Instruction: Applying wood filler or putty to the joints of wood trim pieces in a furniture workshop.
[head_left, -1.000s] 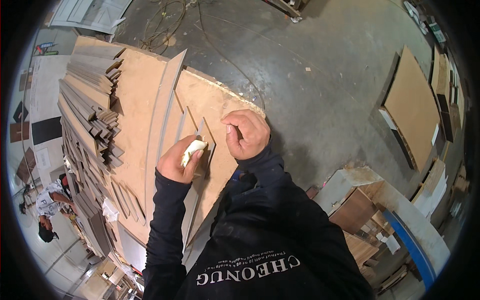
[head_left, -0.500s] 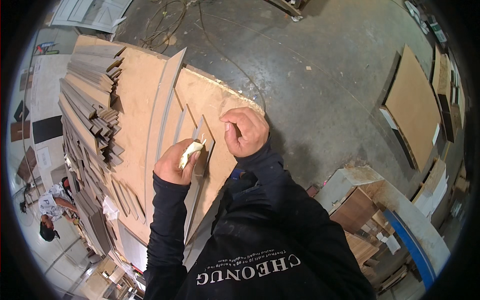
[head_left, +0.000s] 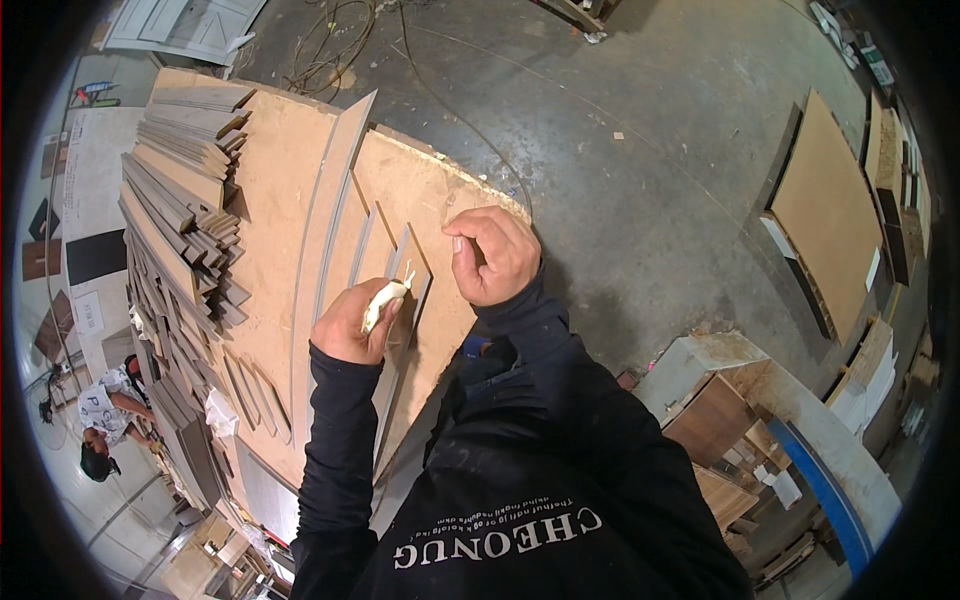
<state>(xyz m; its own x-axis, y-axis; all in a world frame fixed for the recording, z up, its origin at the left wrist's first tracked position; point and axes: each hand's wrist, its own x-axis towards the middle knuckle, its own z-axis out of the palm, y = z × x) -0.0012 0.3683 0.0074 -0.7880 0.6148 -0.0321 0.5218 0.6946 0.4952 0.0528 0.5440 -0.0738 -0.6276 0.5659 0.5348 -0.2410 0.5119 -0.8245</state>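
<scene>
Left hand point(head_left: 350, 322) clutching a crumpled white cloth point(head_left: 386, 302), up over the grey strips point(head_left: 338, 165) on the table point(head_left: 275, 200); right hand point(head_left: 497, 257) alongside, fingers curled in; whether they're pinching anything, can't tell.

Off-white wad point(head_left: 384, 302), grey-brown strips point(head_left: 168, 205)

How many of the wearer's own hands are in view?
2: the left hand, holding a white piece over the workbench, and the right hand, curled, farther right. Both show plainly.

Piled strips point(head_left: 172, 215) lie on the table point(head_left: 282, 150), left of the left grip point(head_left: 347, 322).
</scene>
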